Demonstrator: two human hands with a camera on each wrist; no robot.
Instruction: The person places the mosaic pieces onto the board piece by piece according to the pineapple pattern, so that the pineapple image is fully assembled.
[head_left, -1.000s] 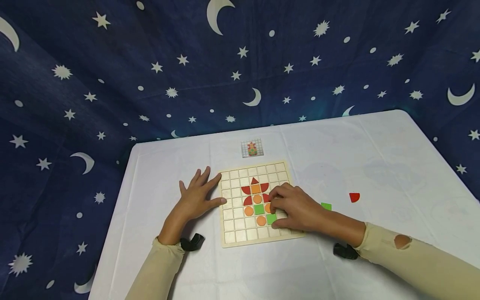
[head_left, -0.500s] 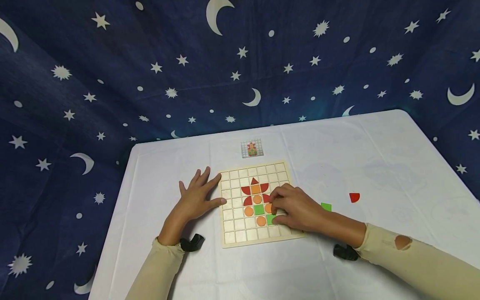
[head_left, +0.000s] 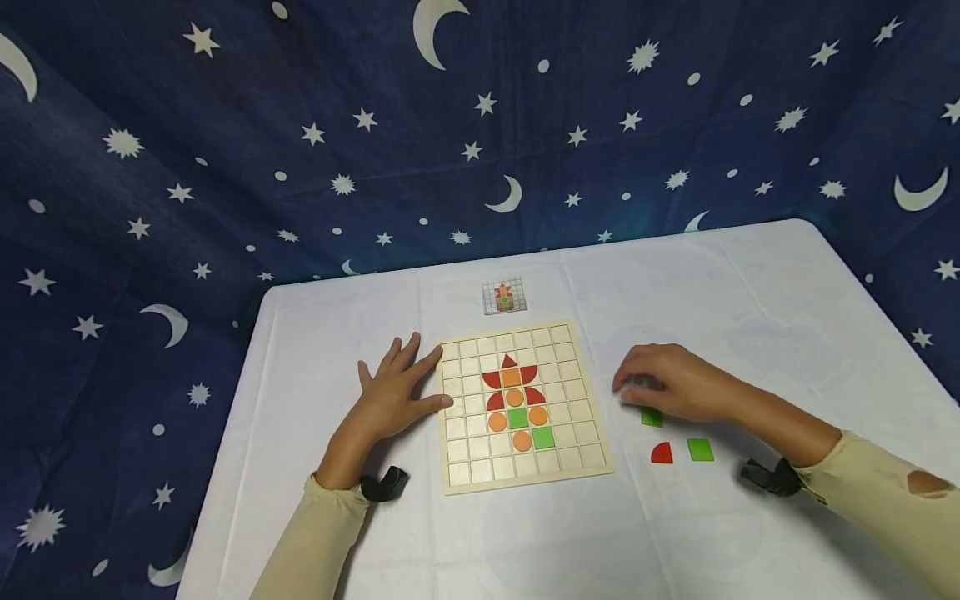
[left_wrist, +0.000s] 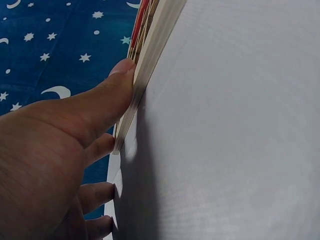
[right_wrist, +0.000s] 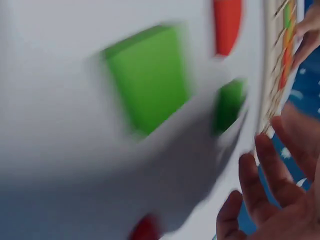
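Note:
A wooden grid board [head_left: 465,467] lies flat, bearing a figure of red, orange and green pieces. My left hand [head_left: 393,402] rests at its left side, fingers spread, with the thumb [left_wrist: 115,87] touching the edge. My right hand [head_left: 678,385] hovers over the table right of the board, its fingers loosely bent; the right wrist view shows nothing in them. Below that hand lie a partly covered green square [head_left: 652,417], a red quarter-circle [head_left: 662,453] and another green square [head_left: 701,450]. A second red piece [right_wrist: 145,229] shows blurred at the bottom of the right wrist view.
A small card [head_left: 505,296] printed with a gridded colored figure lies behind the board. White cloth [head_left: 525,542] covers the table. A dark blue curtain [head_left: 420,150] with stars and moons hangs behind it.
My right hand has left the green square at the board's lower right and moved right, over the loose pieces. The board's right side and more loose pieces are now visible. My left hand stays put.

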